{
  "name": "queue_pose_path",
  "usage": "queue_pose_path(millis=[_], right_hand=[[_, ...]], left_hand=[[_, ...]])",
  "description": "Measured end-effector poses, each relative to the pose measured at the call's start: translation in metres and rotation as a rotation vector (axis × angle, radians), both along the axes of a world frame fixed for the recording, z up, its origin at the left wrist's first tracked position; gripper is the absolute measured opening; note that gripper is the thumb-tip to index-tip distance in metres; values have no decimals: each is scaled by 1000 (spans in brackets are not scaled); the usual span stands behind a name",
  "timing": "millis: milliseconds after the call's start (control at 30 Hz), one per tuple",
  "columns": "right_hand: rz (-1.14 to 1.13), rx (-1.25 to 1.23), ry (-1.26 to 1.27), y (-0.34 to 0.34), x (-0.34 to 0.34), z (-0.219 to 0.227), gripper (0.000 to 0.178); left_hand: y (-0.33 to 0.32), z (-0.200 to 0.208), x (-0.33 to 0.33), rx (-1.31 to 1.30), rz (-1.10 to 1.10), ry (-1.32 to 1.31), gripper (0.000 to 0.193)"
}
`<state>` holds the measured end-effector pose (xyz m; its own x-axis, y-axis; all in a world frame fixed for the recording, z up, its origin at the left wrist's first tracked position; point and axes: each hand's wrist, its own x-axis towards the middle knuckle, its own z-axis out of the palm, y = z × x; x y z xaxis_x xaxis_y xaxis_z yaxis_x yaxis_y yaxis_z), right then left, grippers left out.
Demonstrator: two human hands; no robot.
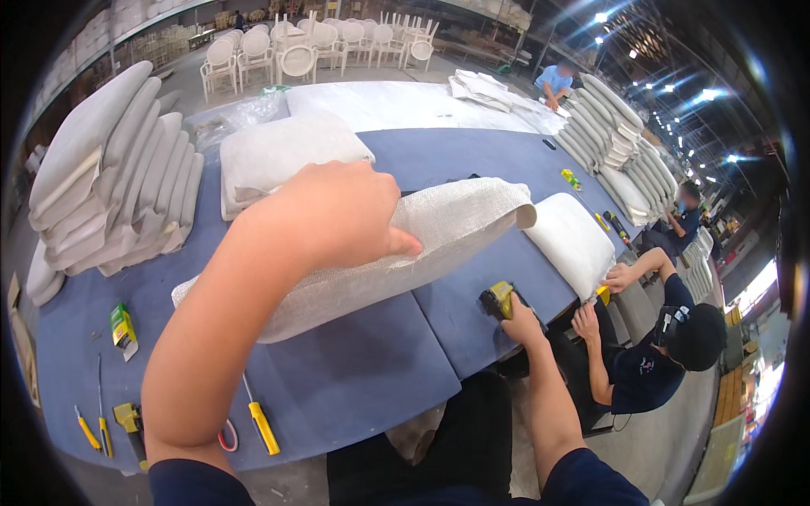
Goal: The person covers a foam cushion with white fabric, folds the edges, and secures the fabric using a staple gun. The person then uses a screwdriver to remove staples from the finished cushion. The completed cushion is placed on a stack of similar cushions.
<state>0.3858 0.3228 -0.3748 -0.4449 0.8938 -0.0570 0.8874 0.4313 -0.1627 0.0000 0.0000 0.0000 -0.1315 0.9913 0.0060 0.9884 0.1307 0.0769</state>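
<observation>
My left hand grips the top edge of a grey-beige fabric seat cushion, its thumb pressed on the near face. The cushion is tilted up on edge above the blue-covered table, and my forearm hides part of it. Lower and to the right, my right hand is wrapped around a yellow and black staple gun, apart from the cushion. Behind the raised cushion lies another pale cushion. A third cushion lies to the right, where a co-worker's hands work at its near corner.
Cushion stacks stand at left and far right. On the blue table lie a yellow-handled screwdriver, other hand tools, another yellow-black tool and a small green-yellow box. A co-worker sits close at right.
</observation>
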Motion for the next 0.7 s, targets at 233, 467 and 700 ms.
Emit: queue_pose_path(millis=[233,467,700], right_hand=[[47,-777,1139,-162,-58,162,36],[342,-540,1488,-304,-117,206,53],[361,-538,1446,-317,-119,164,14]], left_hand=[[-9,-5,11,68,54,57,67],[-18,-17,34,96,52,93,46],[-29,-33,48,210,-16,197,22]])
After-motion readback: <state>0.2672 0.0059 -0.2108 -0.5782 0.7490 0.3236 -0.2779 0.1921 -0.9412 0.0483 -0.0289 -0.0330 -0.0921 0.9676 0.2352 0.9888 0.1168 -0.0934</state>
